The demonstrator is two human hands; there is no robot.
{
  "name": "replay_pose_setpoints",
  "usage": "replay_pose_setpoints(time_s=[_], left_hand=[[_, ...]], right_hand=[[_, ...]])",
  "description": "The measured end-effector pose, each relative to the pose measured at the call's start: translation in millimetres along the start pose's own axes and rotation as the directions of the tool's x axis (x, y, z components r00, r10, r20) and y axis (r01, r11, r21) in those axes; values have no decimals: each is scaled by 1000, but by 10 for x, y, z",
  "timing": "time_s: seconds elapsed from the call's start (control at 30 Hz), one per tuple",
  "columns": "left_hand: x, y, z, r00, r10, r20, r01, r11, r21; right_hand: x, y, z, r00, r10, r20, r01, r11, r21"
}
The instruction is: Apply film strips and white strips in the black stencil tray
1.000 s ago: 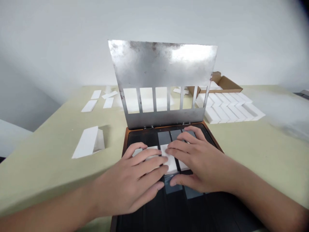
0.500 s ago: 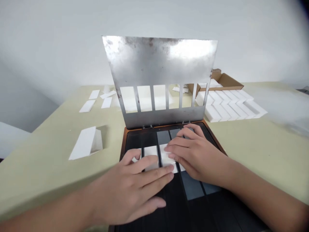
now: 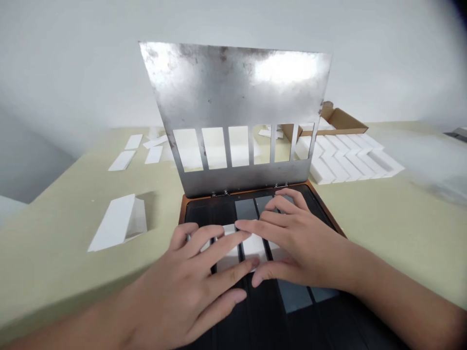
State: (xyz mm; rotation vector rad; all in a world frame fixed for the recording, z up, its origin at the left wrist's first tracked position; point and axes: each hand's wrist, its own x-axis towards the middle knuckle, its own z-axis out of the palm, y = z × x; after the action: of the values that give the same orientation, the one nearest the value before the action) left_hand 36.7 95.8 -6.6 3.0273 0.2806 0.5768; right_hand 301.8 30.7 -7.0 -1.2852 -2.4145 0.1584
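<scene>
My left hand [image 3: 186, 277] lies flat with its fingers spread over white rectangular strips, including one [image 3: 228, 261] in a black slotted tray [image 3: 204, 212] with a brown rim. My right hand [image 3: 295, 243] rests beside it, its fingertips on a central white strip [image 3: 253, 245] and near the dark-grey panels further back. The hands hide much of the strips. Neither hand grips anything. A stained steel plate [image 3: 233, 87] with several long slots stands hinged along the tray's far edge.
On the pale green table [image 3: 404, 233], a folded white sheet [image 3: 116, 223] lies left of the tray, with loose white strips [image 3: 122, 160] behind it. Rows of white blocks [image 3: 339, 163] and an open cardboard box [image 3: 345, 124] stand at the back right.
My left hand has slid up and right over the white strips, nearer my right hand. The view has tilted, so the steel plate looks taller and sits further left.
</scene>
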Motion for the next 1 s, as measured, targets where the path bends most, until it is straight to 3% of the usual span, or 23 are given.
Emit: replay_pose_setpoints(time_s=[0.47,0.6,0.73,1.0], left_hand=[[-28,-9,-3,999,-34,16,34,999,31],[-27,13,-35,996,84,-41,-84,996,0],[21,47,-47,977,212,7,-212,977,-26],[25,73,-6,994,74,82,-76,997,15]], right_hand=[[35,-12,-11,996,38,79,-39,999,13],[43,-12,-13,995,48,89,-49,999,13],[39,-11,-6,996,44,72,-45,999,12],[45,-6,11,998,35,49,-35,999,5]])
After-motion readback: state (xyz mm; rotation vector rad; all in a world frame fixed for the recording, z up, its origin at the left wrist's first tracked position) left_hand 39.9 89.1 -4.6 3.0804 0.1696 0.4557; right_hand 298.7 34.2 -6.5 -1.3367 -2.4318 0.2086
